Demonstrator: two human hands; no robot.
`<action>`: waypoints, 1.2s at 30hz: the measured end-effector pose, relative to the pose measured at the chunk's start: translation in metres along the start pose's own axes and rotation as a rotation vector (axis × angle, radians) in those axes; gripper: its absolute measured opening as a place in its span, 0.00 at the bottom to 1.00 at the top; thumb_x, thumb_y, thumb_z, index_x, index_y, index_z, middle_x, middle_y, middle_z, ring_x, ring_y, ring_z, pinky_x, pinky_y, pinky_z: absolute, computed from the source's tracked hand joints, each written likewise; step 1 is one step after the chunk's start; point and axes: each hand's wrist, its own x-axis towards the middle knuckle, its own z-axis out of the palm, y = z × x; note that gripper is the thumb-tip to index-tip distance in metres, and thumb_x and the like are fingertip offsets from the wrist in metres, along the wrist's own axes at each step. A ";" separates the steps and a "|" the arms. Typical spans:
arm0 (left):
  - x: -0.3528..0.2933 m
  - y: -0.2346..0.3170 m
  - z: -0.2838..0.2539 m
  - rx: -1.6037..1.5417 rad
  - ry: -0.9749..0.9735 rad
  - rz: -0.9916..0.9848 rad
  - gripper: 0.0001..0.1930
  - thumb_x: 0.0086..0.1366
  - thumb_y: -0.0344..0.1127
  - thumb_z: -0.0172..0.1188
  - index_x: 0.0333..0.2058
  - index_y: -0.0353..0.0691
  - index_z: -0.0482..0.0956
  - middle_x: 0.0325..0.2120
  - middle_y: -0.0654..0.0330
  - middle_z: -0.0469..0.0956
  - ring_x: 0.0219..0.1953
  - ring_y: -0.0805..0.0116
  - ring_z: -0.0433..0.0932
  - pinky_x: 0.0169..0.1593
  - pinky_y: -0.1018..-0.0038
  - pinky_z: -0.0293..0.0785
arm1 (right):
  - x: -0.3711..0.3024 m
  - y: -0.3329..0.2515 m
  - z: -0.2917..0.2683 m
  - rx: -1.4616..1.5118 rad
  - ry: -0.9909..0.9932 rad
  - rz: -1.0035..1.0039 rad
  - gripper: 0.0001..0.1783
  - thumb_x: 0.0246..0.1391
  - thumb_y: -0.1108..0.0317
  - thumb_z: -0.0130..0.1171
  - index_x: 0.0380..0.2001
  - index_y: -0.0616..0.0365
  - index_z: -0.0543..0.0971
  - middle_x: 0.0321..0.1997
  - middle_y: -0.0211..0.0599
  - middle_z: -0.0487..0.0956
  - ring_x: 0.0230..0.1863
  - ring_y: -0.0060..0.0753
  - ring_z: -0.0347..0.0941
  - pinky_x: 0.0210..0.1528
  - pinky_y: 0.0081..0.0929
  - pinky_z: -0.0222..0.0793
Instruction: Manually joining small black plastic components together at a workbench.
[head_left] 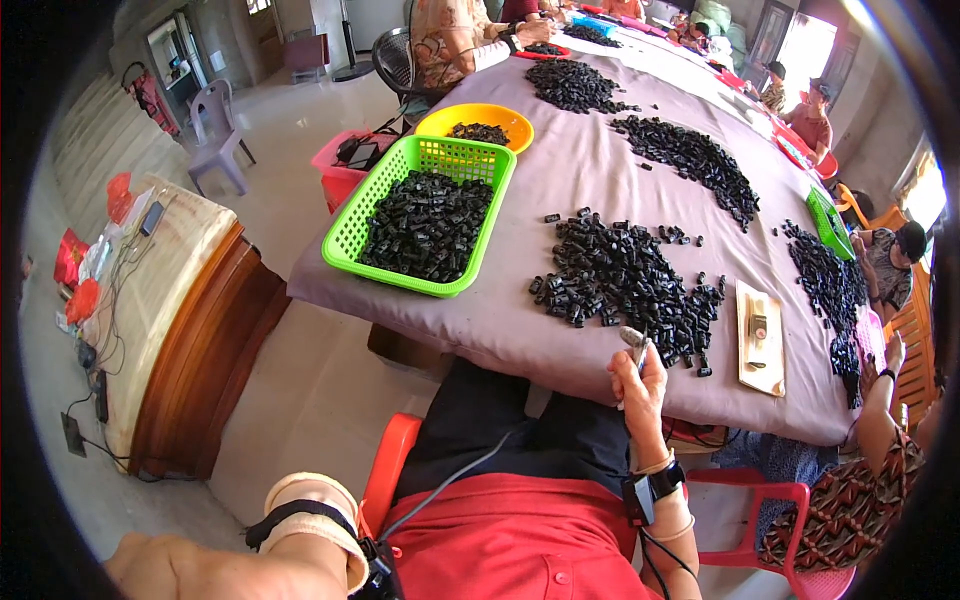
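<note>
My right hand [642, 388] is closed around a small silvery metal tool [634, 338]. The tool's rounded tip sticks up past my fingers, and its kind is hard to make out. This hand is at the table's near edge, just in front of a loose heap of small black plastic parts [610, 265]. My left hand [170, 570] is raised close to the camera at the lower left, away from the table. Its fingers are cut off by the picture's edge, so what they do is hidden.
A green basket [345, 240] full of black parts stands at the table's left corner, beside an orange bowl [515, 120]. A cardboard-like board [775, 375] with a small device lies right of the heap. More heaps and several people line the purple-covered table [500, 320].
</note>
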 end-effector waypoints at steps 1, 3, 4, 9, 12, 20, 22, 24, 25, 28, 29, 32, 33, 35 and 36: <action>0.001 -0.001 0.000 0.027 0.002 0.003 0.13 0.45 0.18 0.57 0.25 0.41 0.64 0.24 0.66 0.61 0.26 0.75 0.66 0.24 0.83 0.64 | 0.001 -0.001 0.000 0.020 0.001 -0.011 0.14 0.54 0.70 0.54 0.45 0.57 0.72 0.24 0.22 0.70 0.18 0.08 0.56 0.18 0.09 0.52; 0.001 -0.005 -0.002 0.083 0.006 0.005 0.13 0.45 0.19 0.57 0.25 0.41 0.64 0.24 0.66 0.61 0.25 0.74 0.65 0.24 0.83 0.64 | 0.002 -0.005 0.001 0.043 0.008 -0.020 0.13 0.55 0.69 0.52 0.45 0.57 0.71 0.24 0.25 0.71 0.16 0.09 0.55 0.17 0.08 0.51; 0.001 -0.008 -0.003 0.111 0.009 0.005 0.12 0.46 0.19 0.57 0.25 0.41 0.63 0.24 0.66 0.61 0.25 0.74 0.65 0.24 0.82 0.64 | 0.003 -0.010 0.001 0.025 0.017 -0.027 0.11 0.54 0.70 0.53 0.42 0.57 0.72 0.24 0.25 0.72 0.17 0.09 0.56 0.17 0.08 0.51; 0.003 -0.025 -0.006 0.236 0.004 -0.005 0.12 0.47 0.20 0.56 0.25 0.41 0.63 0.24 0.66 0.60 0.24 0.74 0.64 0.23 0.81 0.63 | 0.007 -0.014 -0.009 -0.067 0.025 0.019 0.01 0.49 0.73 0.56 0.28 0.56 0.75 0.21 0.18 0.69 0.22 0.08 0.58 0.23 0.11 0.53; 0.000 -0.034 -0.009 0.319 -0.001 -0.008 0.12 0.48 0.20 0.56 0.25 0.41 0.62 0.23 0.66 0.60 0.24 0.73 0.64 0.22 0.81 0.63 | 0.003 -0.007 -0.010 -0.046 -0.020 0.024 0.01 0.48 0.74 0.57 0.26 0.56 0.75 0.21 0.16 0.67 0.23 0.08 0.57 0.25 0.11 0.52; -0.118 -0.124 -0.126 1.246 -0.614 -0.958 0.17 0.56 0.20 0.49 0.46 0.30 0.70 0.32 0.55 0.72 0.31 0.70 0.75 0.35 0.79 0.71 | -0.015 -0.023 0.010 -0.065 0.031 -0.022 0.04 0.46 0.77 0.58 0.28 0.58 0.76 0.24 0.16 0.70 0.25 0.08 0.60 0.28 0.11 0.57; -0.142 -0.125 -0.136 1.311 -0.670 -0.996 0.20 0.54 0.19 0.49 0.48 0.31 0.69 0.33 0.52 0.71 0.32 0.65 0.75 0.35 0.76 0.71 | -0.023 -0.026 0.020 -0.026 -0.041 -0.010 0.06 0.46 0.78 0.59 0.30 0.58 0.77 0.24 0.16 0.71 0.26 0.08 0.61 0.28 0.11 0.59; -0.159 -0.127 -0.132 1.271 -0.640 -1.003 0.21 0.53 0.18 0.49 0.49 0.31 0.68 0.33 0.52 0.71 0.32 0.63 0.75 0.35 0.74 0.72 | -0.030 -0.024 0.028 -0.048 -0.130 -0.011 0.06 0.46 0.78 0.59 0.30 0.58 0.77 0.25 0.17 0.72 0.26 0.09 0.62 0.29 0.11 0.59; -0.167 -0.127 -0.135 1.260 -0.657 -1.054 0.22 0.52 0.18 0.50 0.49 0.31 0.67 0.34 0.51 0.71 0.33 0.61 0.75 0.35 0.73 0.72 | -0.031 -0.020 0.032 -0.048 -0.184 -0.016 0.07 0.47 0.78 0.59 0.32 0.58 0.77 0.26 0.19 0.74 0.28 0.09 0.64 0.31 0.11 0.62; -0.177 -0.132 -0.144 1.198 -0.548 -1.142 0.23 0.51 0.18 0.50 0.49 0.31 0.67 0.35 0.50 0.72 0.35 0.60 0.75 0.36 0.72 0.72 | -0.036 -0.017 0.040 0.035 -0.248 0.001 0.09 0.48 0.79 0.59 0.35 0.60 0.76 0.31 0.25 0.77 0.32 0.11 0.68 0.35 0.12 0.65; -0.176 -0.131 -0.144 1.187 -0.542 -1.169 0.23 0.50 0.18 0.50 0.49 0.30 0.67 0.36 0.49 0.72 0.36 0.56 0.75 0.38 0.70 0.71 | -0.037 -0.014 0.041 0.033 -0.251 0.003 0.09 0.48 0.79 0.59 0.35 0.60 0.76 0.31 0.25 0.77 0.32 0.11 0.68 0.35 0.12 0.65; -0.183 -0.128 -0.149 1.235 -0.589 -1.109 0.24 0.50 0.19 0.50 0.50 0.31 0.67 0.36 0.47 0.71 0.37 0.52 0.74 0.40 0.69 0.71 | -0.040 -0.005 0.046 0.058 -0.222 0.004 0.09 0.47 0.80 0.59 0.35 0.60 0.75 0.31 0.25 0.77 0.31 0.11 0.68 0.34 0.12 0.65; -0.183 -0.127 -0.147 1.236 -0.586 -1.106 0.24 0.50 0.19 0.50 0.50 0.31 0.67 0.36 0.47 0.71 0.37 0.52 0.74 0.40 0.69 0.71 | -0.041 -0.006 0.047 0.032 -0.195 -0.005 0.09 0.47 0.80 0.59 0.34 0.60 0.75 0.30 0.25 0.77 0.30 0.11 0.68 0.34 0.12 0.65; -0.181 -0.125 -0.142 1.213 -0.556 -1.146 0.22 0.49 0.20 0.49 0.47 0.31 0.68 0.35 0.46 0.71 0.37 0.47 0.73 0.40 0.66 0.70 | -0.043 -0.004 0.049 0.006 -0.171 -0.018 0.09 0.46 0.80 0.59 0.33 0.60 0.75 0.30 0.24 0.77 0.30 0.11 0.67 0.33 0.12 0.65; -0.183 -0.126 -0.141 1.211 -0.551 -1.146 0.22 0.49 0.20 0.49 0.47 0.31 0.68 0.35 0.46 0.71 0.37 0.47 0.73 0.40 0.66 0.70 | -0.043 0.000 0.048 -0.020 -0.139 -0.039 0.10 0.46 0.80 0.59 0.34 0.59 0.75 0.29 0.23 0.76 0.29 0.11 0.67 0.32 0.12 0.66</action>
